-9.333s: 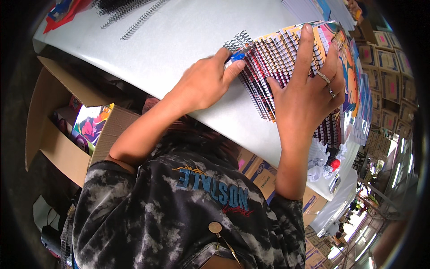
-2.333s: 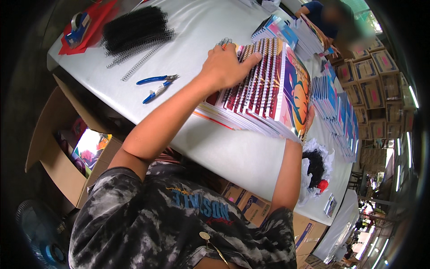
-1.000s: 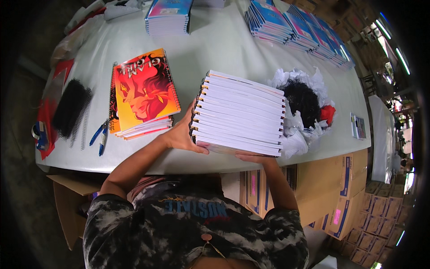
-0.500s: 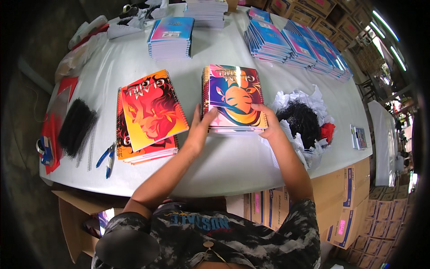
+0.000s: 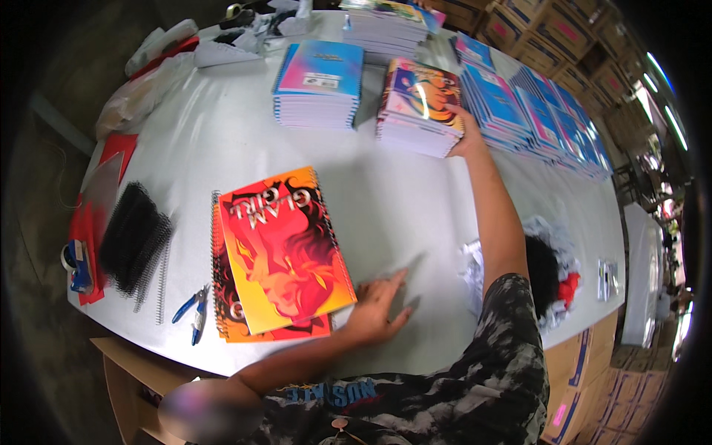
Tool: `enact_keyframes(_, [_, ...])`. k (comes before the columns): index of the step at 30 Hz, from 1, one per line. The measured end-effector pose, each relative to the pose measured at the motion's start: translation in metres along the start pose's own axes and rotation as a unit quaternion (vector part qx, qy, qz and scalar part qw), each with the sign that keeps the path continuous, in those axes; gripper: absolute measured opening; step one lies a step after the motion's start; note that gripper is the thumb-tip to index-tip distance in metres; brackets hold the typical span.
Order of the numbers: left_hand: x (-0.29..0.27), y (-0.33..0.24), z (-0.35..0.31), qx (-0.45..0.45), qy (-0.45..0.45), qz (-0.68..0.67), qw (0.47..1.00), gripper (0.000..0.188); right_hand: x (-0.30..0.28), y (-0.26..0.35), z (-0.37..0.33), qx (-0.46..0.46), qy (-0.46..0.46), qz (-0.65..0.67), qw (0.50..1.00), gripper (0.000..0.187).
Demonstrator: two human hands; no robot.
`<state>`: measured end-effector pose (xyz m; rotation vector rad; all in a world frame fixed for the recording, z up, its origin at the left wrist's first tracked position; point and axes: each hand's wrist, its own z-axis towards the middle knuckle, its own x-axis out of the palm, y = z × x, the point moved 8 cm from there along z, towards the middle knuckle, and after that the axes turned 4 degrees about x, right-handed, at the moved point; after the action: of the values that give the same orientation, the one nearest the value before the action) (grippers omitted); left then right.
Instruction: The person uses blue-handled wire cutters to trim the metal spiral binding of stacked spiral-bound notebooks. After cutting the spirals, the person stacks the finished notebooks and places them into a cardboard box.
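A person in a mottled black-and-grey shirt (image 5: pixel 489 356) reaches with the right hand (image 5: pixel 463 133) across a white-covered table (image 5: pixel 222 148), whose far edge I take as twelve o'clock. The hand is bent around the right edge of a stack of notebooks (image 5: pixel 419 104) at one o'clock and has hold of it, one digit lying over the colourful top cover; the other fingers are hidden, and how firmly they press I cannot tell. The left hand (image 5: pixel 378 308), at five o'clock, is loosely spread and holds nothing, its thumb and a finger well parted. Just beside it, at seven o'clock, lies a pile of red and orange notebooks (image 5: pixel 285 248), the top one askew; whether hand and pile touch I cannot tell.

Another stack, blue-covered (image 5: pixel 319 85), stands at twelve, and rows of blue notebooks (image 5: pixel 519 111) line two o'clock. Blue-handled pliers (image 5: pixel 200 299) rest at eight, black spiral coils (image 5: pixel 133 237) near nine. At four o'clock, partly behind the right arm, a black tangle (image 5: pixel 543 271) sits amid crumpled white paper (image 5: pixel 473 259).
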<state>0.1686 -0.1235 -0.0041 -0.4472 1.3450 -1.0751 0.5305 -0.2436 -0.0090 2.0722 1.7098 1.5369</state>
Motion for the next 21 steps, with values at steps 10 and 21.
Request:
enact_keyframes(10, [-0.008, -0.009, 0.009, -0.012, -0.01, 0.023, 1.0, 0.062, -0.005, 0.051, 0.035, -0.026, -0.066, -0.051, 0.996, 0.045])
enact_keyframes(21, [-0.005, -0.013, 0.009, 0.003, 0.06, 0.002, 0.998, 0.056, -0.005, 0.06, -0.016, -0.152, -0.182, -0.113, 0.965, 0.098])
